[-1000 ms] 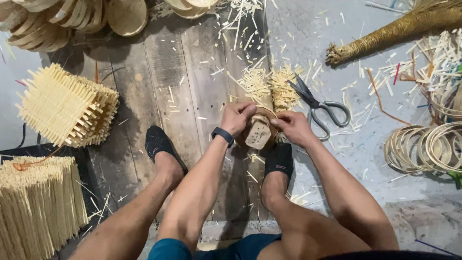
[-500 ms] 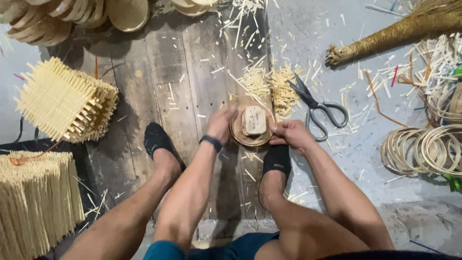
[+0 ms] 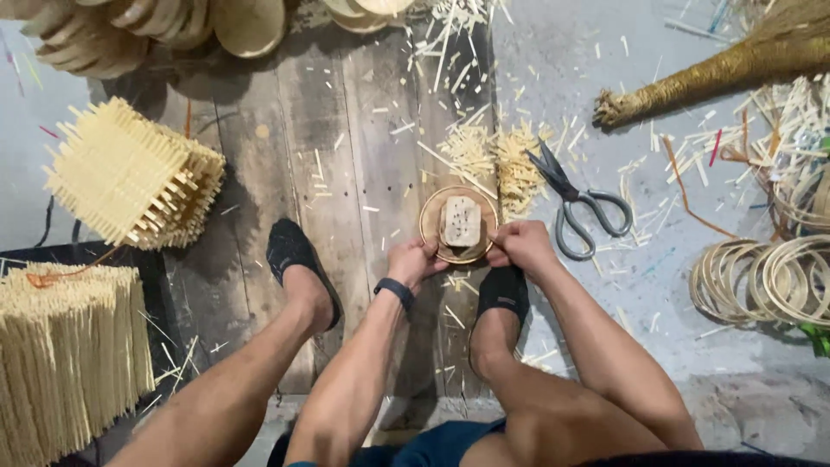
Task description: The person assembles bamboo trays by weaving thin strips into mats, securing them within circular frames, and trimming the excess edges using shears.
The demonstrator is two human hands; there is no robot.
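Currently the round wooden disc [image 3: 458,227] is being gripped at its rim by both hands: left hand [image 3: 413,260] closed on the lower-left edge, right hand [image 3: 519,245] pinched on the right edge. A small pale block [image 3: 460,221] is being carried on top of the disc. Step judged: seating or aligning block on disc; next move likely calls for steady rim grip. Scissors [image 3: 581,204] are lying just right of the disc, splint cuttings [image 3: 497,151] just above it.

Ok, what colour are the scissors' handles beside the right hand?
Grey, matching the dark grey blades of the scissors; head view.
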